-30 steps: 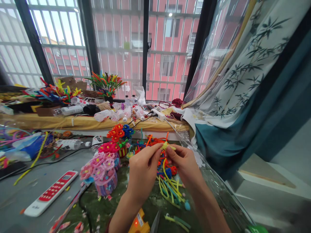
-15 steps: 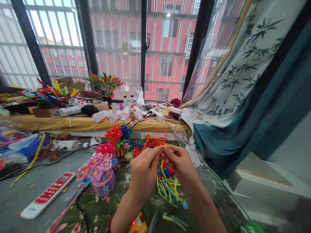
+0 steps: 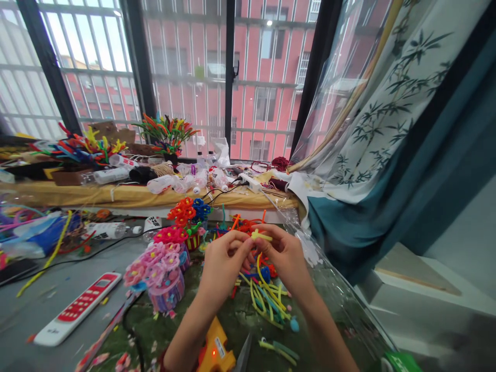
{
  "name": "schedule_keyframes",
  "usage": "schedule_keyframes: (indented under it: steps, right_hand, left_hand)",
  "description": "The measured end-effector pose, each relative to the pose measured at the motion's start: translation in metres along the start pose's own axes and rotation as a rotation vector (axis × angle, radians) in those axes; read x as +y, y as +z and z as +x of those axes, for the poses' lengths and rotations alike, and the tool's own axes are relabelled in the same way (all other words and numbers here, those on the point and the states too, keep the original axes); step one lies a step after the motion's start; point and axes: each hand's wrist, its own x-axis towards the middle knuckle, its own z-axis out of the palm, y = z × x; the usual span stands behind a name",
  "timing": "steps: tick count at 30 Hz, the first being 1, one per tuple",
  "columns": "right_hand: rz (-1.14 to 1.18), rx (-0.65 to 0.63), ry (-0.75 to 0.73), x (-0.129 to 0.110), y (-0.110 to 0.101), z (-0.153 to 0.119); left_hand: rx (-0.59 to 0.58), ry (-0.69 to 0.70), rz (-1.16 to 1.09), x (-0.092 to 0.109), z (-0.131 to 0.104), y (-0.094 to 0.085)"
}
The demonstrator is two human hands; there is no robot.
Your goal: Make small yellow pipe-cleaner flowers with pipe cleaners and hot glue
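Just above the middle of the desk point(image 3: 23, 312), the right hand point(image 3: 279, 242) has a short yellow pipe-cleaner piece point(image 3: 262, 236) pinched between thumb and fingers. The left hand point(image 3: 229, 253) is right up against its left end, fingers curled and thumb close to the fingertips, but honestly can't tell if it's gripping too.

Nearer than the hands there's a loose bunch of yellow and teal stems point(image 3: 267, 305), with a little blue blob point(image 3: 294, 324) at its right. Closer still: a few cut stems point(image 3: 279, 352), a scissor blade point(image 3: 243, 355) pointing away, and a yellow gadget point(image 3: 217, 347) with a lit red light, partly behind the left forearm.

Left of the hands is a striped purple pot point(image 3: 167, 293) full of pink fuzzy flowers point(image 3: 160, 264), with magenta point(image 3: 170, 235), orange point(image 3: 181, 211) and blue ones point(image 3: 201, 209) lined up farther back. Near left, a white remote with red buttons point(image 3: 79, 310); beyond it, a plastic bottle point(image 3: 106, 231) on its side. Far side's a cluttered windowsill point(image 3: 155, 195) with a colourful pipe-cleaner bouquet point(image 3: 170, 135), and a bamboo-print curtain point(image 3: 382, 139) hangs on the right.
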Motion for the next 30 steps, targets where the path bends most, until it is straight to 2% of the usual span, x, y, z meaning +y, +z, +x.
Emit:
schedule_keyframes:
  steps: [6,13,22,25,30]
  right_hand:
    - [-0.564,0.089,-0.324,0.0,0.0,-0.003]
    - [-0.972,0.132,-0.602,-0.009,0.006,-0.008]
    - [-1.044,0.085,-0.712,-0.013,-0.001,-0.008]
    - [-1.018,0.066,-0.728,-0.012,-0.003,-0.007]
    - [-0.975,0.04,-0.729,-0.013,-0.003,-0.007]
  left_hand:
    - [0.065,0.036,-0.006,-0.002,0.002,-0.007]
    - [0.063,0.079,0.048,-0.001,0.002,-0.005]
    - [-0.009,0.157,0.14,0.002,-0.002,-0.012]
    - [0.027,0.265,0.288,0.006,-0.002,-0.018]
    - [0.142,0.549,0.519,0.014,-0.005,-0.019]
